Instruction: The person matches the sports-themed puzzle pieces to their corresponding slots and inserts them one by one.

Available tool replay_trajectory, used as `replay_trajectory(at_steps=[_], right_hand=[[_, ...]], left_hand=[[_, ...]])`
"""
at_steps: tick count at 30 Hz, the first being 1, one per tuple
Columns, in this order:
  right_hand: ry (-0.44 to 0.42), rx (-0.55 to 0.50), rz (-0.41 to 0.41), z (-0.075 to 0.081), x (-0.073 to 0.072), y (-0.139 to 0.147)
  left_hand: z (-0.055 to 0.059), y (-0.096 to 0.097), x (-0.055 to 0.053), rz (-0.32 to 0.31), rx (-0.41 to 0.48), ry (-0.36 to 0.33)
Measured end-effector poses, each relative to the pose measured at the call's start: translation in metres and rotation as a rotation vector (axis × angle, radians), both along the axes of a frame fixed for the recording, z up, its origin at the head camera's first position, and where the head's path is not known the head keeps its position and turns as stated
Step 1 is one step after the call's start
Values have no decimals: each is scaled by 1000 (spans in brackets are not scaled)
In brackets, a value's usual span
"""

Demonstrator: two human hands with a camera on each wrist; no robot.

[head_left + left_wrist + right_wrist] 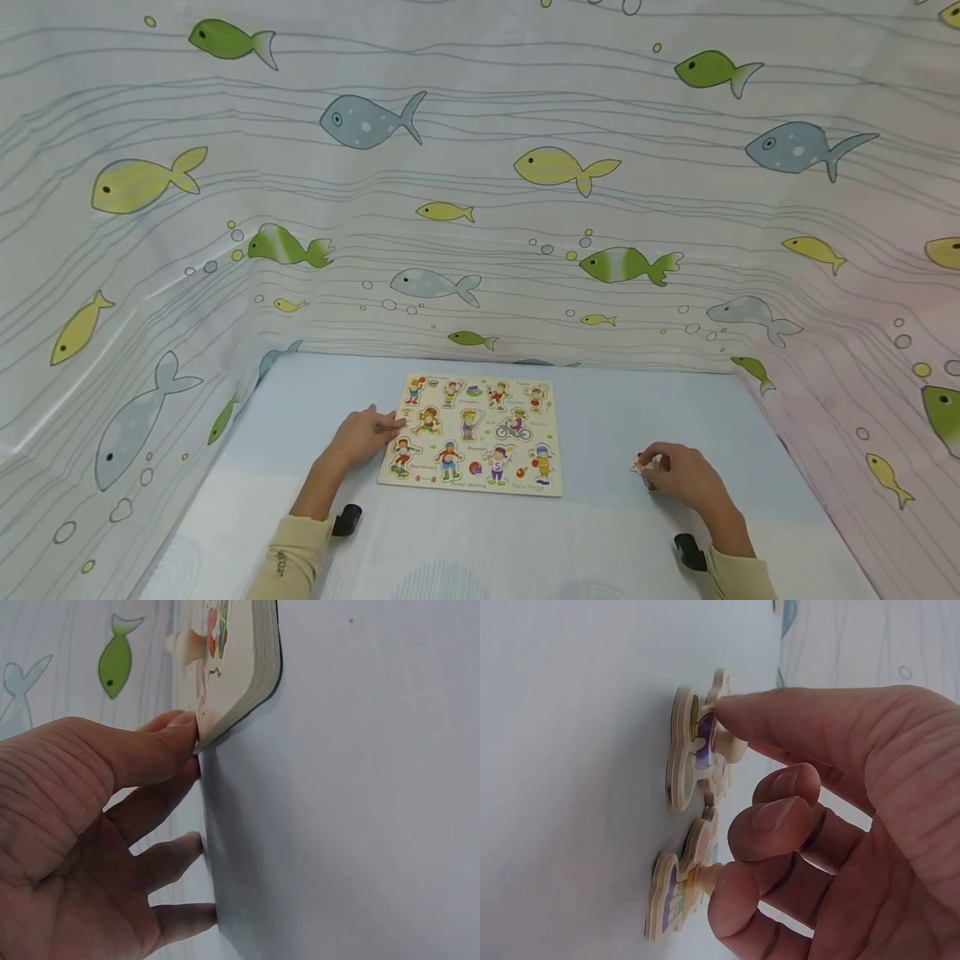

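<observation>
A wooden puzzle board (555, 433) with colourful figures of children at sports lies on the table. My left hand (367, 435) is at its left edge. In the left wrist view, the thumb and forefinger of the left hand (97, 825) touch the board's edge (259, 667), while the other fingers stretch down to the table. Off to the right, my right hand (678, 477) pinches a figure-shaped puzzle piece (682, 750) near its round knob; the forefinger is mostly hidden behind the thumb. A second knobbed puzzle piece (664, 896) lies beside it, under the curled fingers of the right hand (817, 810).
The pale table (600, 417) is enclosed by a curtain (480, 208) printed with fish and wavy lines, at the back and both sides. Small black devices (347, 520) sit at both wrists, by the beige sleeves (288, 554).
</observation>
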State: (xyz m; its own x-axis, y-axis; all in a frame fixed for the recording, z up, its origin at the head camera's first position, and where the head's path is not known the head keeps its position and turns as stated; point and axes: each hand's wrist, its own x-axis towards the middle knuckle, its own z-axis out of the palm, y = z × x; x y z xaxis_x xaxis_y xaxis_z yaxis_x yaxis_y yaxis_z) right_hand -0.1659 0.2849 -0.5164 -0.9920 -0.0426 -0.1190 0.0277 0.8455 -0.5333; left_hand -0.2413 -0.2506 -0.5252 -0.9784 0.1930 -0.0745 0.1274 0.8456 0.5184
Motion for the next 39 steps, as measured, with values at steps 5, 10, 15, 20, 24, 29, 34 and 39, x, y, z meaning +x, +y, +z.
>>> replay_trajectory(at_steps=[5,10,15,20,24,29,34,39], right_hand=[[9,-15,-10,3,2,2],[8,-16,-30,3,3,5],[13,-26,-31,3,3,5],[7,-29,-28,4,4,5],[12,-21,-20,3,3,5],[6,-5,-18,2,0,3],[8,-1,-11,3,-4,-3],[13,-3,1,3,-8,-14]], left_hand=[[0,0,0,-5,-1,11],[-1,-1,-1,-7,-8,20],[0,-1,0,6,-14,0],[0,0,0,8,-15,-8],[0,0,0,1,-18,1],[0,-1,-1,-5,-16,10],[0,-1,-1,-2,-14,9],[1,0,-1,-3,-23,-1]])
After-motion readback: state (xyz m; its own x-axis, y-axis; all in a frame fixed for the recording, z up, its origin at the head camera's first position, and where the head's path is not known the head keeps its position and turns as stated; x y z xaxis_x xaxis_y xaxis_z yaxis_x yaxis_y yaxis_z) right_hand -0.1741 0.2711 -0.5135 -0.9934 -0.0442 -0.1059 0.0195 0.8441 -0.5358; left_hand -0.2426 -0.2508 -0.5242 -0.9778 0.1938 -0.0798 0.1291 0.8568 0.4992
